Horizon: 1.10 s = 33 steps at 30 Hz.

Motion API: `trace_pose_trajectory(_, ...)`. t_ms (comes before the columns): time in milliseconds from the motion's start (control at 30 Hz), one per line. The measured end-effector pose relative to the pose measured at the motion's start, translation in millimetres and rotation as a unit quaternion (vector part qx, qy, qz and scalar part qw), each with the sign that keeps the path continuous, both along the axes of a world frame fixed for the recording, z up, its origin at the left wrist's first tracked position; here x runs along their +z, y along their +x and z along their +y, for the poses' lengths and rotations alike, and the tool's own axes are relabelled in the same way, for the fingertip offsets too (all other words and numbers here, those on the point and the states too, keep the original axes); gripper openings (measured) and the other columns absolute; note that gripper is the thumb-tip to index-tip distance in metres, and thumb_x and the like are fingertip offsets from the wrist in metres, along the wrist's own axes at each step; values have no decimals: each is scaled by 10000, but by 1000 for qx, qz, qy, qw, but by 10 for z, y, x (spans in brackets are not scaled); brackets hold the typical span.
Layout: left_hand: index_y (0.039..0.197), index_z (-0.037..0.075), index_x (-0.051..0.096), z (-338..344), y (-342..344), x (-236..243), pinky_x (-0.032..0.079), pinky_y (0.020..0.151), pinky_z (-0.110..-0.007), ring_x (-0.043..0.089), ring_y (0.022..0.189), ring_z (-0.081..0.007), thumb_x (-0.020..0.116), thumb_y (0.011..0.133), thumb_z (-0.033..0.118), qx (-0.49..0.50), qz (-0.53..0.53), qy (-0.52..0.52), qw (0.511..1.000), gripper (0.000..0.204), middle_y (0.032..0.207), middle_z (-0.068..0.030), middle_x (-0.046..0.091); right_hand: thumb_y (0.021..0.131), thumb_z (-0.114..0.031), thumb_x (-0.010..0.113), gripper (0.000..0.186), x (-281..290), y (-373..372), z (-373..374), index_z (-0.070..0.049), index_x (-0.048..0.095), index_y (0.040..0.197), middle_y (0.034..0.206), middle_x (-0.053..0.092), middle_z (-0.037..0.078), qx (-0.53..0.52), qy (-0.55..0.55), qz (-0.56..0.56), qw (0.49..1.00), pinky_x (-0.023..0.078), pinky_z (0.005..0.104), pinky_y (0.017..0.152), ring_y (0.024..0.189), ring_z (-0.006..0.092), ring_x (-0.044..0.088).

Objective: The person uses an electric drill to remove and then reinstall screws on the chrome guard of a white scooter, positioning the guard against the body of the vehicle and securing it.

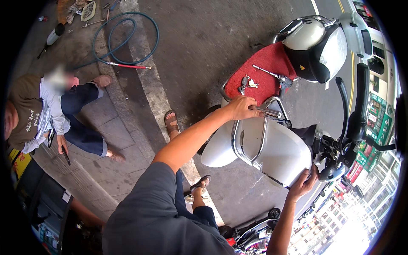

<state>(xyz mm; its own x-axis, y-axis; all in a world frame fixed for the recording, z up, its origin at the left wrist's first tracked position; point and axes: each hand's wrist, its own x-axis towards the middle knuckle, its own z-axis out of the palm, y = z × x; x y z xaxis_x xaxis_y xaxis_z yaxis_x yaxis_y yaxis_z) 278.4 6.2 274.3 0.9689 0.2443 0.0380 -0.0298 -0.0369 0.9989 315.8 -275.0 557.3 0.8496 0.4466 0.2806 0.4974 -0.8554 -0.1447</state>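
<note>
White panel between hands, lettered brown shirt leftward

Can't see the near end of the slim silvery metal tool, the bare left hand covers it. Bare right forearm runs off the bottom. Little white bit on the fuzzy red mat? Too small to ID. Seated person in a brown top gets clipped by the dark left rim, there's a blurred pale patch beside them, and glare eats the pale buildings lower right.
</note>
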Motion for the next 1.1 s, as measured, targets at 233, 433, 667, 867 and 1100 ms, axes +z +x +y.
trace_pose_trajectory(233, 714, -9, 574, -44, -23, 17, 461, 685, -408, 621, 722, -282, 621, 788, 780, 26, 5, -24, 999, 794, 737, -111, 584, 1031, -302, 549, 408, -14, -72, 75, 27, 618, 1263, 1219, 615, 180, -6, 3, -7, 1000, 390, 435, 1051, 1179, 331, 546)
trace_pose_trajectory(433, 1057, 18, 656, -323, -386, -415, 521, 853, -365, 677, 918, -247, 645, 968, 393, 283, 7, -132, 950, 386, 930, -117, 671, 1050, -337, 514, 452, 22, -122, 30, 46, 609, 1270, 1253, 613, 200, -36, -37, -24, 998, 428, 445, 1022, 1164, 339, 570)
trace_pose_trajectory(667, 1371, 33, 502, -651, -571, -1604, 485, 968, -335, 639, 1145, -195, 563, 1026, 302, 236, 123, -288, 920, 442, 1224, -157, 680, 1057, -416, 454, 502, -49, -87, -16, 1, 589, 1303, 1278, 593, 180, -56, -41, -28, 997, 461, 442, 975, 1162, 304, 573)
trace_pose_trajectory(867, 1374, 46, 500, -865, -632, -1508, 422, 1047, -404, 590, 1228, -328, 574, 1003, 281, 227, 96, -368, 896, 445, 1284, -169, 637, 1045, -469, 433, 543, -28, -116, -19, -32, 587, 1329, 1338, 567, 167, -95, -61, -26, 993, 495, 444, 940, 1167, 292, 589)
trace_pose_trajectory(1100, 1229, 43, 631, -762, -603, -1532, 398, 1054, -451, 527, 1214, -376, 557, 998, 347, 204, 41, -112, 972, 389, 1255, -178, 596, 1024, -480, 443, 547, -75, -134, 148, -40, 594, 1312, 1281, 602, 172, -113, -25, -22, 993, 507, 448, 908, 1149, 293, 596)
